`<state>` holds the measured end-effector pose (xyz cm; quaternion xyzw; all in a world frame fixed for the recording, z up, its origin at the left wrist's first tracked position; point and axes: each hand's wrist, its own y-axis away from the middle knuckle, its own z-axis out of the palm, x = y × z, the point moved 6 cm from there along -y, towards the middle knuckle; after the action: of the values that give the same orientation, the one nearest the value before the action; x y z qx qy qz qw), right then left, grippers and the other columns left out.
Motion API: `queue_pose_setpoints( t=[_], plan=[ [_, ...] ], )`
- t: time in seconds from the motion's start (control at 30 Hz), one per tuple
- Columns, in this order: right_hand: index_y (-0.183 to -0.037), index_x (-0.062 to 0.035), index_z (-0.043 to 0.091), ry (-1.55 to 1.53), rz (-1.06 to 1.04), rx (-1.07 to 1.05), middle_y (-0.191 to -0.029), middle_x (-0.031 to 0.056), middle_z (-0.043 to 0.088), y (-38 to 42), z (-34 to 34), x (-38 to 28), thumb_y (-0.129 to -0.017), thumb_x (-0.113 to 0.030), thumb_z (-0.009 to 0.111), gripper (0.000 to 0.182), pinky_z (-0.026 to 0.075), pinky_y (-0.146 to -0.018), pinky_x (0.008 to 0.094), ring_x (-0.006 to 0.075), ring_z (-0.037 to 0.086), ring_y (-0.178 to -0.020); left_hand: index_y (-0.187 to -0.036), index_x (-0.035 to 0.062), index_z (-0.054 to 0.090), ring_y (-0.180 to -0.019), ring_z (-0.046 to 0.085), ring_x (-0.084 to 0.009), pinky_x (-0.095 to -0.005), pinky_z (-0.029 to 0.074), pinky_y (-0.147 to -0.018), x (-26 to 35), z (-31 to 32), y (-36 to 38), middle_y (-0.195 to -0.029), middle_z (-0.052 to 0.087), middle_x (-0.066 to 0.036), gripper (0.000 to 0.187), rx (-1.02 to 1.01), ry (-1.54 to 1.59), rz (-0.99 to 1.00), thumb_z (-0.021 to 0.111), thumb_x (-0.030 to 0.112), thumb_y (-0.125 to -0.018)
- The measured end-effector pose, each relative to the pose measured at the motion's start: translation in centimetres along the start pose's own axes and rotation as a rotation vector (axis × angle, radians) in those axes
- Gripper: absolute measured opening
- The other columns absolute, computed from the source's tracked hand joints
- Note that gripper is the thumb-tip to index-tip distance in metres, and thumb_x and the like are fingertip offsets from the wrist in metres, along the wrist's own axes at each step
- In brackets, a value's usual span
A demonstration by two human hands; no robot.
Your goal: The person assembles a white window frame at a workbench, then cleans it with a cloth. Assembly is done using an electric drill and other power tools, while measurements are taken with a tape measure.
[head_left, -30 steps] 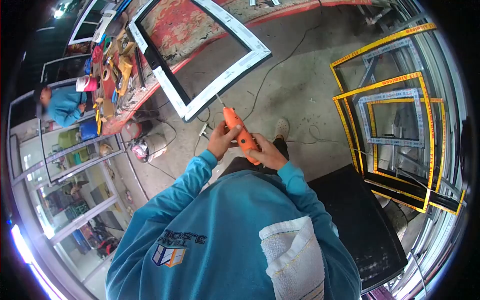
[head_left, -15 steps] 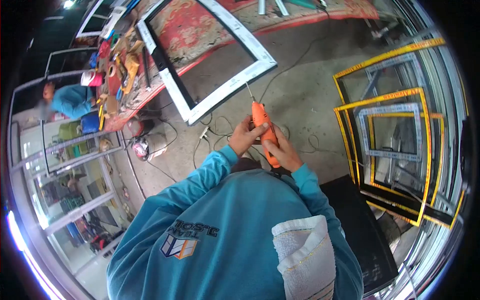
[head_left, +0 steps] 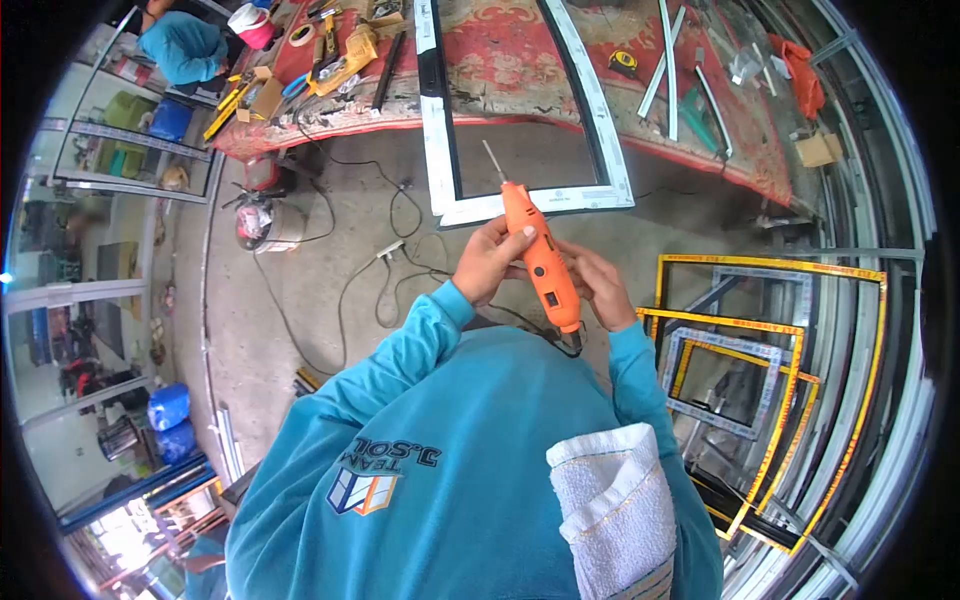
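Note:
An orange rotary tool [head_left: 540, 255] with a long thin bit points up and slightly left in front of my chest. My left hand [head_left: 489, 262] is closed around its upper body, thumb across the front. Beside the tool's lower right side is my right hand [head_left: 600, 287], its fingers stretched out and their tips partly hidden behind the body. A dark button and a switch show on the tool's face, and a cord leaves its lower end. Beyond the bit, a white-filmed window frame [head_left: 530, 203] lies on the workbench and overhangs its near edge.
The red-clothed workbench [head_left: 500, 70] carries a tape measure [head_left: 623, 63], metal strips and hand tools. Yellow-taped frames [head_left: 770, 262] lean at the right. Cables [head_left: 345, 300] and a bucket [head_left: 285, 228] are on the floor. A person in blue [head_left: 185, 48] stands far left.
My view has turned, bringing more of the workbench in. The tool has rolled so its button and switch show. My right hand has loosened from around its lower body.

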<state>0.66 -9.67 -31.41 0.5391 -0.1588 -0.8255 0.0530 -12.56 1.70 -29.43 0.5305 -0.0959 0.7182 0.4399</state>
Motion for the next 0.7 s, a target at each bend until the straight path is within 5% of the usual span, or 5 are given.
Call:
queue_pose_setpoints(
  t=[0.23,0.33,0.43,0.57,0.7],
  plan=[
    [-0.145,-0.0065,0.032,0.253,-0.059,0.053,-0.128,0.0128,0.054,-4.9,2.8,0.0,-0.086,-0.004,0.065,0.067,0.050,-0.092,0.0339,0.0227,0.059,-0.110,-0.121,-0.0012,0.048,-0.096,0.065,-0.0236,-0.0404,0.058,-0.082,0.7,-4.2,-0.6,-0.107,0.061,-0.013,0.041,0.032,0.407,0.025,0.048,0.033,-0.098],
    [-0.149,-0.0073,0.020,0.575,-0.422,-0.112,-0.137,0.0140,0.047,-7.7,5.7,-3.2,-0.067,-0.011,0.085,0.105,0.048,-0.095,0.0350,0.0226,0.051,-0.120,-0.123,-0.0021,0.046,-0.097,0.064,-0.0245,-0.0409,0.056,-0.088,2.0,-4.5,-1.0,-0.112,0.060,-0.014,0.045,0.026,0.480,0.020,0.045,0.036,-0.099],
    [-0.148,-0.0063,0.022,0.243,-0.391,-0.166,-0.139,0.0145,0.044,-11.9,4.8,-0.7,-0.064,-0.011,0.086,0.106,0.046,-0.099,0.0372,0.0238,0.049,-0.122,-0.126,-0.0001,0.045,-0.098,0.064,-0.0233,-0.0385,0.055,-0.086,0.8,-5.1,-2.8,-0.117,0.059,-0.014,0.049,-0.008,0.577,-0.013,0.042,0.041,-0.099],
    [-0.133,-0.0029,0.047,0.786,-0.744,-0.226,-0.130,0.0141,0.050,-14.8,8.0,-6.1,-0.084,-0.006,0.067,0.052,0.044,-0.098,0.0350,0.0254,0.054,-0.115,-0.131,0.0051,0.042,-0.099,0.061,-0.0204,-0.0323,0.053,-0.076,-2.4,-7.8,-4.7,-0.122,0.057,-0.012,0.051,0.178,0.696,-0.031,0.038,0.045,-0.100],
    [-0.132,-0.0035,0.047,0.352,-0.417,-0.638,-0.133,0.0203,0.050,-20.1,6.1,-4.0,-0.069,-0.019,0.084,0.074,0.044,-0.100,0.0402,0.0354,0.052,-0.122,-0.134,0.0078,0.040,-0.094,0.060,-0.0178,-0.0306,0.052,-0.071,-3.1,-9.3,-3.9,-0.118,0.058,-0.010,0.058,0.477,0.579,0.125,0.050,0.049,-0.094]
  ],
)
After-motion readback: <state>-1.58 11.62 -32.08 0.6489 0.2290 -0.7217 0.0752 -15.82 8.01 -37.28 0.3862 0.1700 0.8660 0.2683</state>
